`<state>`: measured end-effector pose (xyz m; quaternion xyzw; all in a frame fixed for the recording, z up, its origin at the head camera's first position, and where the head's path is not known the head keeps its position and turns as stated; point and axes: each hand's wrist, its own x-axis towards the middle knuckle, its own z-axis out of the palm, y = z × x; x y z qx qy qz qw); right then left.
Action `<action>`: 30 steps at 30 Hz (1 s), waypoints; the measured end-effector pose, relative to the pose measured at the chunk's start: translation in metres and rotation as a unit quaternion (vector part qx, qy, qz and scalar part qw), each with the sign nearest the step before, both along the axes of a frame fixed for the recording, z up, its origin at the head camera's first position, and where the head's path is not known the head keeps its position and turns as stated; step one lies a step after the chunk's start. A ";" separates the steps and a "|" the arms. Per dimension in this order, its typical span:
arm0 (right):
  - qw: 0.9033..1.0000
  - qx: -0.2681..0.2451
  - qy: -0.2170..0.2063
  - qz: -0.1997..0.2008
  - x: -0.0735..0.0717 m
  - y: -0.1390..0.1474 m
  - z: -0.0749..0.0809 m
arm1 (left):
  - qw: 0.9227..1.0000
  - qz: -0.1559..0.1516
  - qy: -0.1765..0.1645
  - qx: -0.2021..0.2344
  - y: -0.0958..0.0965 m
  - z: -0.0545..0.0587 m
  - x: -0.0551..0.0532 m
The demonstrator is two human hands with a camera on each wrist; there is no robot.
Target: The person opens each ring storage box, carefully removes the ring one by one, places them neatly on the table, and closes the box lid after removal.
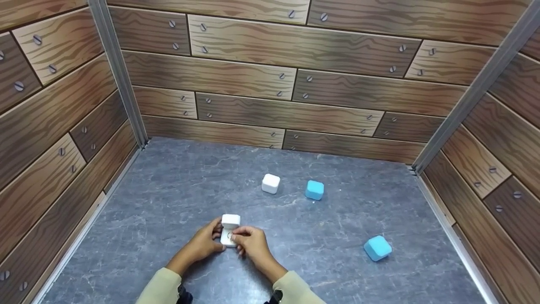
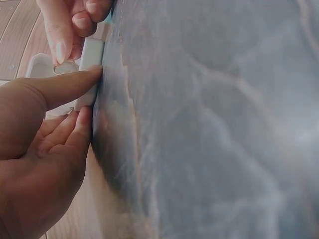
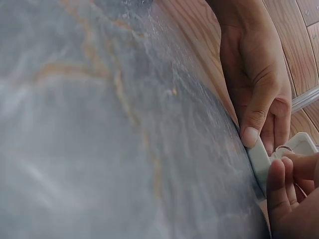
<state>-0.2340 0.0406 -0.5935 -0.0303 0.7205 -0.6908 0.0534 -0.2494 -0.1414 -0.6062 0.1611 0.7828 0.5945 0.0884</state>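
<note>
A white ring box [image 1: 230,220] stands on the marbled surface with its lid raised. My left hand [image 1: 202,242] grips it from the left, thumb along the front of its base and fingers on the far side. A thin ring [image 2: 56,69] sits upright at the box's pale insert. With thumb and forefinger my right hand [image 1: 254,245] pinches the ring from the right. In the right wrist view the ring's upper arc [image 3: 285,147] shows above the fingertips; its lower part is hidden.
Farther back stand a closed white box [image 1: 270,183] and a blue box [image 1: 314,190]. Another blue box [image 1: 377,248] sits to the right. Wood-patterned walls [image 1: 244,76] with metal corner strips bound the grey marbled surface [image 1: 177,181] at the back and both sides.
</note>
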 end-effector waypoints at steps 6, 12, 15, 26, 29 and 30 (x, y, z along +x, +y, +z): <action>1.000 0.027 -0.001 0.011 -0.001 0.002 -0.013 | 1.000 0.002 0.005 -0.011 0.001 -0.001 0.000; 0.998 0.051 0.012 0.025 0.007 0.004 -0.011 | 1.000 0.005 0.001 -0.011 0.002 0.001 0.000; 0.997 0.062 0.017 0.033 0.012 0.005 -0.010 | 1.000 0.006 -0.001 0.001 0.002 0.000 0.001; 0.988 0.129 0.031 0.082 0.023 0.006 -0.013 | 1.000 0.004 -0.004 -0.009 0.001 0.000 -0.002; 0.985 0.142 0.035 0.092 0.025 0.006 -0.012 | 1.000 0.004 -0.004 -0.014 0.000 0.000 -0.002; 0.984 0.146 0.040 0.094 0.026 0.006 -0.012 | 1.000 0.004 -0.004 -0.016 0.000 0.000 -0.002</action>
